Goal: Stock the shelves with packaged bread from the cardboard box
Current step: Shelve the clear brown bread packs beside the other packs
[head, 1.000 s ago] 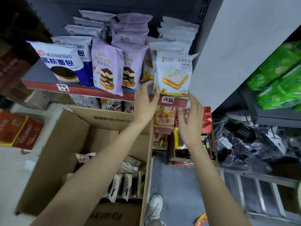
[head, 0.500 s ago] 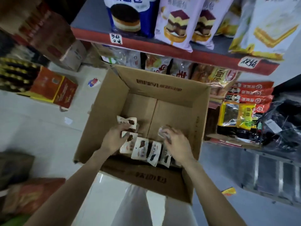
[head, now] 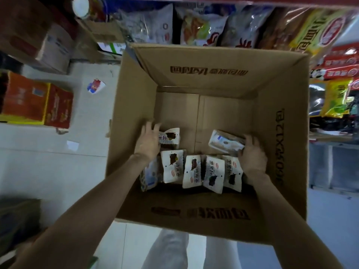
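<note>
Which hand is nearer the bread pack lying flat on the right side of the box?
Right. The right hand grips the flat bread pack at its right end; the left hand is across the box, on another pack.
</note>
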The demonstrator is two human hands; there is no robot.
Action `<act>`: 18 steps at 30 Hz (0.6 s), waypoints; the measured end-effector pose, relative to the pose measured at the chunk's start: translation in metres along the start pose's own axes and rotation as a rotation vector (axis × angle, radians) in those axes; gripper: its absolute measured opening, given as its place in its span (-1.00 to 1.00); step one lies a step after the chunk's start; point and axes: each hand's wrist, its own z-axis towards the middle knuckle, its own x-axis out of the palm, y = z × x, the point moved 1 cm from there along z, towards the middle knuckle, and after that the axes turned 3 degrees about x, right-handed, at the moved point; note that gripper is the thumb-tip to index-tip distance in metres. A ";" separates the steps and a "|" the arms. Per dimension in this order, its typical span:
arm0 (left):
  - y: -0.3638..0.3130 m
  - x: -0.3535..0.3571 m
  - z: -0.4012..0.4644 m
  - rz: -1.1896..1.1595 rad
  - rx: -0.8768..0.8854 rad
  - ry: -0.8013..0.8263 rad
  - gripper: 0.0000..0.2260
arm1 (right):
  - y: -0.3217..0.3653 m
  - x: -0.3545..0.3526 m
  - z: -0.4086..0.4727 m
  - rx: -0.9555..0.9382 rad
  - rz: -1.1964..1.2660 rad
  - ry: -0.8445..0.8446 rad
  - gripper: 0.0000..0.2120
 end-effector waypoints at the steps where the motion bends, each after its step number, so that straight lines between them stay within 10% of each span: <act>1: 0.003 0.004 0.007 0.040 -0.013 0.021 -0.38 | -0.001 0.003 0.004 0.030 0.006 0.016 -0.56; 18: 0.002 0.027 -0.034 0.414 -0.038 0.088 -0.58 | 0.034 0.025 0.010 -0.163 0.127 0.031 -0.81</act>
